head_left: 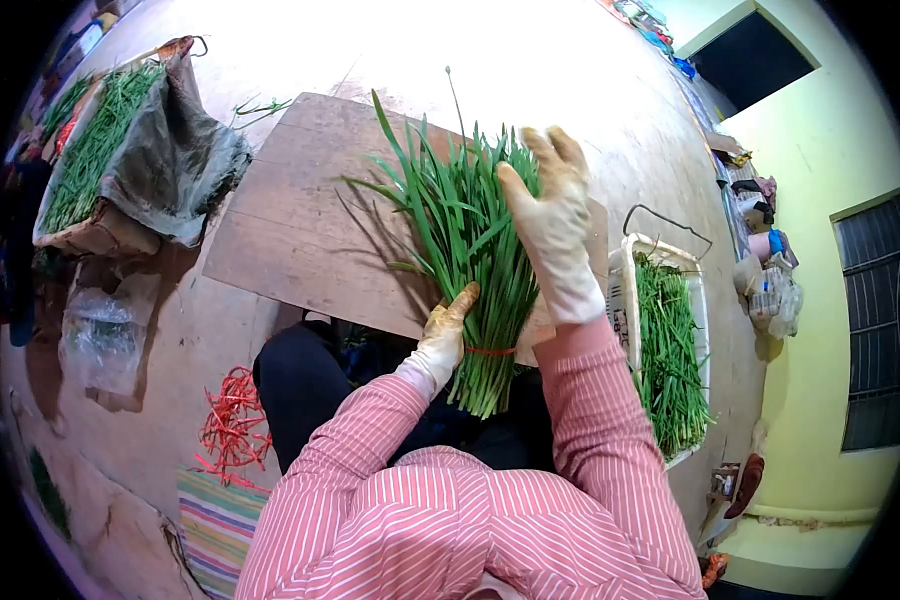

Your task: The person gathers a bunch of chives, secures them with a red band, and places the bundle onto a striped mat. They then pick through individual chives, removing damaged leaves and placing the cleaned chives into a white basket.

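Observation:
A thick bunch of garlic chives [490,260] stands tilted over the board's near edge, cut ends toward me and leaves fanned out away from me. A red tie [490,351] circles it near the cut ends. My left hand [444,335], in a stained whitish glove, is closed round the bunch's left side just above the tie. Gloved as well, my right hand [555,215] is raised at the right side of the leaves, fingers spread and holding nothing. Under the leaves lies a brown wooden board [290,210].
To the right sits a white crate [620,290] of chives. Another crate [100,238] of greens, draped with grey cloth [170,150], is at the left. Red ties [235,425] lie in a heap beside my leg, near a striped mat [215,530] and a clear plastic bag [110,335].

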Available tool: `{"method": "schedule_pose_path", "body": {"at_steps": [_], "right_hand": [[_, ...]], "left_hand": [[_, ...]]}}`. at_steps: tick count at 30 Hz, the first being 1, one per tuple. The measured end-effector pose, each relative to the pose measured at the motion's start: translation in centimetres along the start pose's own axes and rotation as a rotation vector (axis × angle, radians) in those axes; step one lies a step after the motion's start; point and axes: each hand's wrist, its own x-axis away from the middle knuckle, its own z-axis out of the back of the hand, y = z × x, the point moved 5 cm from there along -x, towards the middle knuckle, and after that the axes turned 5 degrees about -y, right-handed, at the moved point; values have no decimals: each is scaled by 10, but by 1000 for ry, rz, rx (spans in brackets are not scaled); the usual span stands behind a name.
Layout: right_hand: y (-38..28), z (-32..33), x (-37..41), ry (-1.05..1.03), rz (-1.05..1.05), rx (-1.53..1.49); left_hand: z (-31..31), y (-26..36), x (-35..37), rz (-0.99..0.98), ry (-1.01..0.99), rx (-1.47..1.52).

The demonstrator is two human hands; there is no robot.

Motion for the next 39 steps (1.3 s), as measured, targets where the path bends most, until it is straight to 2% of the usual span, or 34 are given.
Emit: {"method": "schedule_pose_path", "body": {"at_steps": [1,3,4,6,7,9,11,13,14,16,17,18,19,20,21,23,25,28,31,33,35,37,38,39], "right_hand": [[-1,-10,-11,1,1,2],[-1,-37,-33,-103,5,327],[3,-47,-40,-104,9,327],[19,-72,-48,-340,-169,399],[23,-72,-54,-340,-166,400],[42,-81,-50,-655,-408,110],[37,-70,-45,-483,-171,137],[8,-39,-37,-390,-95,98],[-4,-27,-29,-396,-97,101],[-32,-1,-14,-333,59,10],[-38,7,-6,-337,59,10],[-47,15,1,-333,132,-106],[-53,21,5,-327,204,-221],[-59,25,8,-318,313,-212],[-60,28,12,-317,310,-211],[-66,35,21,-296,399,-196],[-66,37,25,-268,389,-194],[-77,40,27,-297,493,-132],[-68,43,28,-238,390,-192],[-72,50,26,-224,407,-179],[-79,50,30,-298,462,-163],[-86,46,38,-377,492,-124],[-93,52,44,-352,471,-100],[-110,63,46,-328,450,-75]], "left_hand": [[-2,4,4,-20,42,-65],[-10,4,9,-21,-20,1],[-8,2,9,-12,13,-58],[-6,1,7,-2,32,-146],[-8,3,8,-4,31,-144],[-10,5,13,33,64,-171],[-10,5,13,39,24,-139],[-8,3,10,57,59,-143],[-23,20,23,72,74,-111],[-22,20,17,92,62,-132],[-18,17,15,111,50,-158],[22,-26,-26,-188,-283,-545],[14,-22,-24,-187,-283,-545],[7,-16,-23,-65,-111,-246],[6,-17,-22,57,60,53],[7,-19,-21,116,62,43],[-6,-6,-10,-74,-58,-76],[-8,-7,-12,28,5,-77],[-6,-9,-11,-71,-106,-107],[-2,-6,-11,-60,-93,-167],[-5,-5,-12,-49,-82,-229],[-10,-3,-10,-26,-35,-45],[-15,5,-9,-118,-72,-5],[-16,5,-10,-115,-81,-12]]}}
